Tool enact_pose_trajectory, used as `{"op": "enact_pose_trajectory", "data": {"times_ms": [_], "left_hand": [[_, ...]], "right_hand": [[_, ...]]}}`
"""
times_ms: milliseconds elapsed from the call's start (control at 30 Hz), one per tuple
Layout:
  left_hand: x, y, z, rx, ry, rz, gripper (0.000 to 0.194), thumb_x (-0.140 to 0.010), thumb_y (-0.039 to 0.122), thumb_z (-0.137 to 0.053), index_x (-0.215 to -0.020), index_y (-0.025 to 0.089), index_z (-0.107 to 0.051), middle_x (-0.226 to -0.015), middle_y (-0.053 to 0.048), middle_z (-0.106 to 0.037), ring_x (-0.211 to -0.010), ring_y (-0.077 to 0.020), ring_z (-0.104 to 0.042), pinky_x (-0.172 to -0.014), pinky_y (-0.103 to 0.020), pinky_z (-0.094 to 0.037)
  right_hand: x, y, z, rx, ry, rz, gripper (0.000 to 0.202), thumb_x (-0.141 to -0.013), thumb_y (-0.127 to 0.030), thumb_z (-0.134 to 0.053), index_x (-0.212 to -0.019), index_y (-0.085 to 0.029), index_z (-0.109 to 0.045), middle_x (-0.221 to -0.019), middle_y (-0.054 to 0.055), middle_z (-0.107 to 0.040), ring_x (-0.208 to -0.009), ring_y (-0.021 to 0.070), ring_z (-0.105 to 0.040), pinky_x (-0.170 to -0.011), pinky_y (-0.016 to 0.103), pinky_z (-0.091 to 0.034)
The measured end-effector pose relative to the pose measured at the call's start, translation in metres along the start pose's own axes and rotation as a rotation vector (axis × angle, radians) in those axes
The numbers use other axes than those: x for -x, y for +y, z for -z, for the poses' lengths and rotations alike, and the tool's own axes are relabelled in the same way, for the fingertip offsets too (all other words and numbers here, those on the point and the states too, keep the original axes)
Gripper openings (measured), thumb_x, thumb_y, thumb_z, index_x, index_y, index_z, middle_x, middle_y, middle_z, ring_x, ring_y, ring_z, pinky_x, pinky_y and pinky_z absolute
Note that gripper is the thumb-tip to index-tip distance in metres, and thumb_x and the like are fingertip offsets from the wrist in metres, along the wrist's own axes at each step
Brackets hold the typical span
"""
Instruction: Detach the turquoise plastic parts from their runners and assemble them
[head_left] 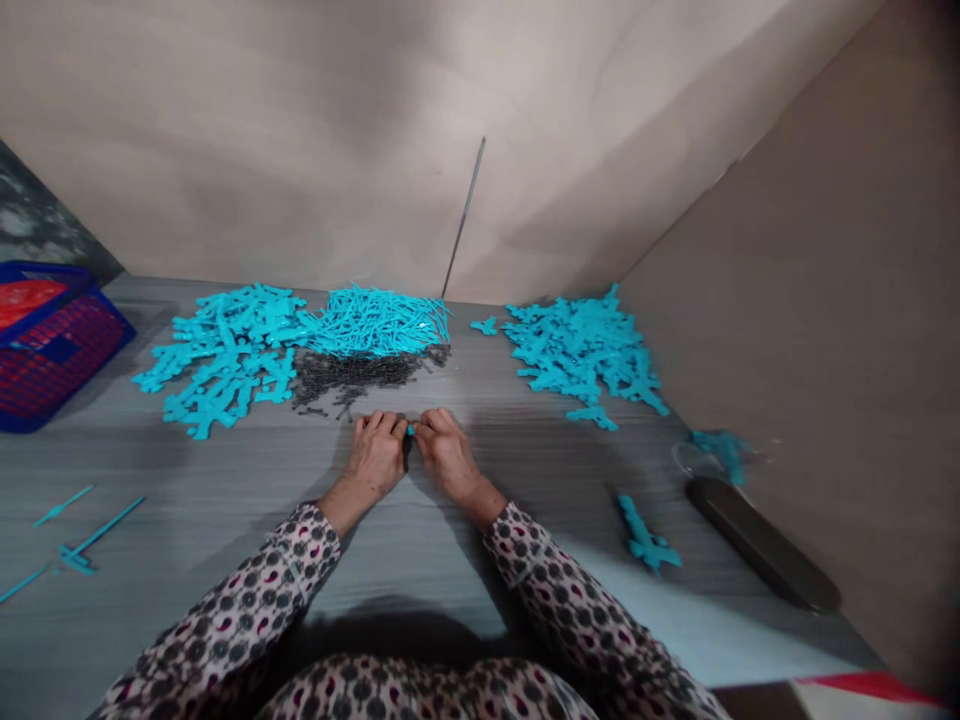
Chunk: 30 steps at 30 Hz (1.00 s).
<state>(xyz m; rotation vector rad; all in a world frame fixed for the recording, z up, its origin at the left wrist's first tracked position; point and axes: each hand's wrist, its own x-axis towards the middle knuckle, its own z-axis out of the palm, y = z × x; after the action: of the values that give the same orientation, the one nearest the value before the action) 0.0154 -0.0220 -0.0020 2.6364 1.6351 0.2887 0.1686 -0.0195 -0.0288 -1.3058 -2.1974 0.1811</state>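
Observation:
My left hand (pixel 377 450) and my right hand (pixel 445 455) meet at the middle of the table, fingers closed in pinches. A small turquoise plastic piece (pixel 410 430) shows between their fingertips, mostly hidden, so its full shape cannot be made out. Just beyond my left hand lies a heap of small dark pins or screws (pixel 352 375). Behind that is a pile of thin turquoise sticks (pixel 379 320). Flat, branching turquoise plastic pieces (pixel 232 345) are heaped to the left, and a second heap of turquoise pieces (pixel 581 345) sits to the right.
A blue basket (pixel 67 350) with red contents stands at the far left. Loose turquoise parts (pixel 79 555) lie at left front. At right are a turquoise piece (pixel 646 535) and a long dark case (pixel 757 540). A thin rod (pixel 465 217) rises against the back wall.

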Motion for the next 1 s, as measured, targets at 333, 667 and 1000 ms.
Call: {"op": "enact_pose_trajectory", "data": {"times_ms": [333,667,1000], "left_hand": [[0.0,-0.004,-0.001,-0.04,-0.007,-0.033,0.029,-0.095,0.021,-0.041,-0.115,0.015,-0.062,-0.101,-0.012,-0.065,-0.097,-0.0278,-0.054,-0.08,-0.041,-0.037],[0.004,-0.006,-0.001,-0.012,0.002,-0.035,0.029,-0.095,0.019,-0.043,-0.112,0.018,-0.066,-0.099,-0.011,-0.064,-0.097,-0.027,-0.054,-0.079,-0.04,-0.038],[0.004,-0.006,0.01,-0.041,-0.018,-0.033,0.033,-0.093,0.018,-0.041,-0.115,0.02,-0.066,-0.101,-0.013,-0.064,-0.097,-0.0285,-0.054,-0.078,-0.042,-0.037]], "right_hand": [[-0.007,0.007,-0.004,-0.138,0.04,-0.062,0.028,-0.09,-0.008,-0.047,-0.072,-0.018,-0.067,-0.08,0.007,-0.055,-0.083,0.0214,-0.047,-0.072,0.031,-0.041],[0.004,-0.006,-0.004,0.127,0.022,0.045,0.023,-0.092,-0.008,-0.048,-0.086,-0.017,-0.069,-0.086,0.009,-0.06,-0.084,0.0232,-0.048,-0.074,0.034,-0.042],[-0.006,-0.01,0.0,0.176,-0.092,-0.032,0.019,-0.09,-0.008,-0.054,-0.081,-0.018,-0.068,-0.086,0.008,-0.06,-0.085,0.0225,-0.05,-0.071,0.033,-0.04]]}}
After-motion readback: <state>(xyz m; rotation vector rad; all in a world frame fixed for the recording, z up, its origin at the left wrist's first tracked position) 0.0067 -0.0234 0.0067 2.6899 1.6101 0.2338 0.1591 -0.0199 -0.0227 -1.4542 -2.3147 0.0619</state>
